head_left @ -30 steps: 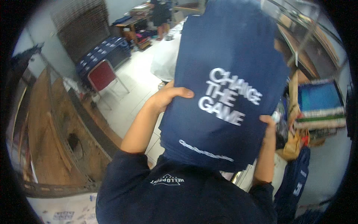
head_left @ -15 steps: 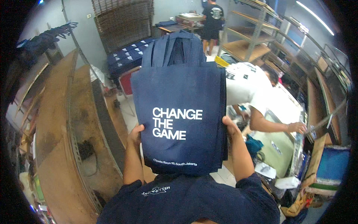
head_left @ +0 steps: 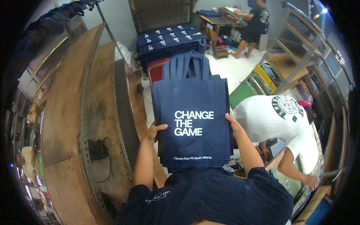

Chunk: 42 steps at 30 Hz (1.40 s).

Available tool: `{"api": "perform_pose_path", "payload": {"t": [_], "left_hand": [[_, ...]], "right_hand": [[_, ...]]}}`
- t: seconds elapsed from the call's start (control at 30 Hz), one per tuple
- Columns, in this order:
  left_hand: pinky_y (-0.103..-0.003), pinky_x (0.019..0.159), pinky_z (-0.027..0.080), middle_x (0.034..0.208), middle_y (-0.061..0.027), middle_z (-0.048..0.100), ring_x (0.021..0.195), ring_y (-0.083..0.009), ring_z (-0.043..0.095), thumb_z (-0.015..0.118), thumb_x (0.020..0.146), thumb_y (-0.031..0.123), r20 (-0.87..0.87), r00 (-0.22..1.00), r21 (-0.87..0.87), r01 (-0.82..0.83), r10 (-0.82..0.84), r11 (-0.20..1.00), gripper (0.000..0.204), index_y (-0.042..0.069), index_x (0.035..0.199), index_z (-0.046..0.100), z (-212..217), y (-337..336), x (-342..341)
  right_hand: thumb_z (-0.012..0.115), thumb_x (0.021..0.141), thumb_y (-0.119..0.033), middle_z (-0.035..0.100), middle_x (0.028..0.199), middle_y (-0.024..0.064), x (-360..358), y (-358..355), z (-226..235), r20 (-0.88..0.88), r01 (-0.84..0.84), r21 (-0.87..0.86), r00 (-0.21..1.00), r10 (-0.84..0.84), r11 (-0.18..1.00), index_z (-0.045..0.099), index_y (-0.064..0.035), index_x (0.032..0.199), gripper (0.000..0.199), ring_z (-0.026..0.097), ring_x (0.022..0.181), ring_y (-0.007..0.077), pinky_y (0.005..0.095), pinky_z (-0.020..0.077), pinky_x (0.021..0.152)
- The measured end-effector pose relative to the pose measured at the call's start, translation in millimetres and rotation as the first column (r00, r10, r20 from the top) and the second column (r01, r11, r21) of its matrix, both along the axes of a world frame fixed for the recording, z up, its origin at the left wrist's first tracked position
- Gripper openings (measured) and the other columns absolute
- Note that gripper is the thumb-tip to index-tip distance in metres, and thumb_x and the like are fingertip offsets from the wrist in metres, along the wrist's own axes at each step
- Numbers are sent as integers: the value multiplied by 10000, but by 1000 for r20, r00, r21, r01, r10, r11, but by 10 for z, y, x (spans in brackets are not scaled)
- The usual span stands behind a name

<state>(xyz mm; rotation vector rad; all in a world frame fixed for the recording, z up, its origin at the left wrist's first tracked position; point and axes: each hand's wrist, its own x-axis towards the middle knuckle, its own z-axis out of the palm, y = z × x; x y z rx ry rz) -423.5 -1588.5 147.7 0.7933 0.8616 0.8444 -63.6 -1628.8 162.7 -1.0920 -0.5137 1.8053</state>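
While both hands' fingers (head_left: 160, 127) clasp the tote stack's (head_left: 193, 123) side edges, a wooden bench (head_left: 97, 112) crowds left.

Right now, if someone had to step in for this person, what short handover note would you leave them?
Left hand: fingers gripping the left edge of the stack of navy tote bags.
Right hand: flat against the stack's right edge.
The stack is held up in front of the chest, printed side facing up, handles pointing away.
More navy bags lie piled on a red chair ahead, beside the long wooden shelf on the left.
A person in a white shirt bends over at the right.
Done: stack gathered and in hand. Left: it is not yet set down anywhere.
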Motion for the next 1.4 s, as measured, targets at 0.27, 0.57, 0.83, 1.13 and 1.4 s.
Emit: {"api": "perform_pose_path", "payload": {"t": [0.27,0.57,0.83,1.13,1.4], "left_hand": [[-378,978,421,1202,-205,558,1099,-300,552,786,651,205,-182,981,118,-40,61,992,765,-55,1286,447,-190,1323,374],[-414,1003,403,1251,-204,525,1155,-298,521,781,673,182,-90,990,7,-108,108,994,834,-37,1351,347,-67,2720,777],[-412,1003,405,1233,-174,541,1155,-290,520,778,612,59,-140,980,124,157,-140,980,800,-27,1311,397,233,4276,1847],[-379,1080,310,1317,-192,475,1240,-293,444,854,536,124,-151,841,360,536,-520,763,1041,-19,1395,284,503,6090,3231],[-409,1074,318,1379,-213,407,1286,-317,394,875,542,166,-180,742,304,667,-646,680,1104,19,1425,229,124,7581,4604]], "right_hand": [[651,777,-436,562,1208,215,93,1555,-461,87,-132,70,988,125,989,465,50,1282,724,584,1060,298,406,470,916],[708,676,-249,547,1206,217,987,3007,-142,63,-227,127,973,220,966,370,27,1342,797,578,1055,300,407,478,912],[731,669,-156,560,1199,185,1390,4107,165,353,79,110,929,-113,991,347,0,1357,803,595,1024,307,413,467,942],[690,664,-76,578,1161,177,2322,4880,121,239,340,146,899,-367,929,402,-11,1306,707,606,1008,322,443,496,914],[762,539,21,571,1149,99,3290,5751,567,524,502,435,533,-664,747,428,-41,1245,783,577,1018,245,385,465,908]]}}
